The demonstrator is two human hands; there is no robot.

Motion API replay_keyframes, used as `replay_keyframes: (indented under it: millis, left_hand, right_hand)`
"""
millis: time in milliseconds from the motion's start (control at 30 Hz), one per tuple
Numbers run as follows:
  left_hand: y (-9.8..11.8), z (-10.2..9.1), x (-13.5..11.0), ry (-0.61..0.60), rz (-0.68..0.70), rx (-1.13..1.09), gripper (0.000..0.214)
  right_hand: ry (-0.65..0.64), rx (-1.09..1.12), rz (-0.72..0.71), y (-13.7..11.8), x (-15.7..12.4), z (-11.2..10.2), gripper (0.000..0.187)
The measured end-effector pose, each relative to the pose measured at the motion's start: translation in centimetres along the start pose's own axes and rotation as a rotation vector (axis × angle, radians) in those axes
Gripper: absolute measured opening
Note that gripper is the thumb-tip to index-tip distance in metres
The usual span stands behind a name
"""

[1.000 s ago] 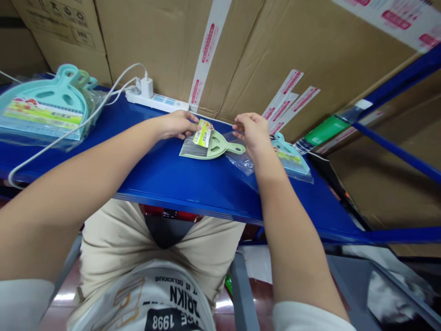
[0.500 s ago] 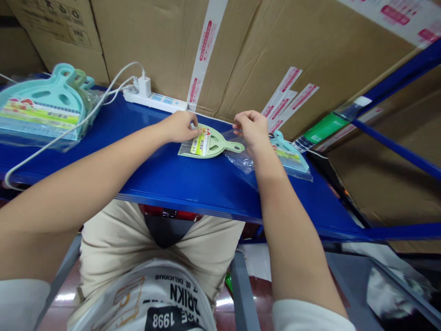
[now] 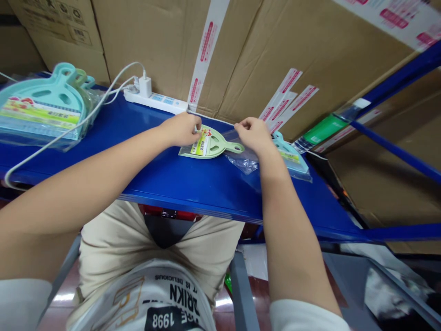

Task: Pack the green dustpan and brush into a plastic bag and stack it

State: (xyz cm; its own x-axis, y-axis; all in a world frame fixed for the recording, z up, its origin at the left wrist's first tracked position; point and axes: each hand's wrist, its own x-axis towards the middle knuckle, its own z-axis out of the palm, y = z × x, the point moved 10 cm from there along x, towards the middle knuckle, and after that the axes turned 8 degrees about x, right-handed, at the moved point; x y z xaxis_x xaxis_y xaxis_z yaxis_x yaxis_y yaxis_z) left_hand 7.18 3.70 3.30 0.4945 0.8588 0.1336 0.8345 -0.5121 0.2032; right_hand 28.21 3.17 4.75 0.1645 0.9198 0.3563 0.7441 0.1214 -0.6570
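Note:
A light-green dustpan [image 3: 216, 145] with a printed paper label [image 3: 201, 143] lies on the blue table, its handle pointing right. My left hand [image 3: 182, 130] is closed with bent fingers on the dustpan's far left edge, beside the label; the fingertips are partly hidden. Around the handle a clear plastic bag [image 3: 244, 163] spreads out, crumpled at its right end. My right hand [image 3: 254, 134] is pinched on the upper edge of that bag, just beyond the handle. Behind my right wrist lies a light-blue dustpan [image 3: 291, 156] in a clear bag.
Bagged blue and green dustpans [image 3: 44, 103] are stacked at the left, with a white cable [image 3: 51, 146] crossing them. A power strip [image 3: 156, 101] runs along the cardboard boxes [image 3: 151, 41] at the back. A green-labelled bottle [image 3: 325, 128] leans by the blue frame [image 3: 396, 145] on the right.
My right hand has turned slightly and dropped a little, its thumb and finger pinched. My left hand has shifted barely to the right. The dustpan lies almost as before.

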Motion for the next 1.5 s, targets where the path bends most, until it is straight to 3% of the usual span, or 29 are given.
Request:
replay_keyframes:
  millis: [133,300,400,533,700,1000,1200,1333,1500]
  left_hand:
    - [0.1,0.1,0.0,-0.010,0.005,0.013,0.038]
    - [-1.2,-0.7,0.2,0.055,-0.057,0.029,0.035]
    - [-1.9,-1.0,0.2,0.054,-0.090,0.034,0.035]
    - [-1.1,-0.4,0.0,-0.044,-0.008,-0.006,0.041]
    - [0.0,0.9,-0.4,-0.181,0.053,0.011,0.056]
    - [0.0,0.5,-0.4,-0.170,0.046,0.005,0.059]
    - [-2.8,-0.3,0.4,-0.077,-0.102,0.070,0.049]
    - [-4.9,-0.1,0.3,-0.121,-0.253,0.112,0.040]
    - [-5.8,-0.2,0.0,-0.127,-0.326,-0.037,0.035]
  right_hand:
    - [-0.084,-0.103,0.025,0.4,-0.2,0.6,0.029]
    - [-0.010,-0.204,0.080,1.7,0.1,-1.4,0.031]
    - [-0.096,-0.203,0.167,2.4,-0.3,-1.3,0.034]
    - [-0.267,-0.115,0.130,0.9,-1.2,0.5,0.030]
    - [-0.277,-0.136,0.078,-0.6,-1.7,1.2,0.025]
    - [-0.294,-0.132,0.079,-0.6,-1.7,1.1,0.025]
    - [-0.380,0.070,0.223,1.0,-2.2,2.5,0.024]
    - [-0.428,0.135,0.346,1.7,-2.9,3.6,0.030]
    - [-0.524,0.249,0.383,1.2,-4.0,4.6,0.041]
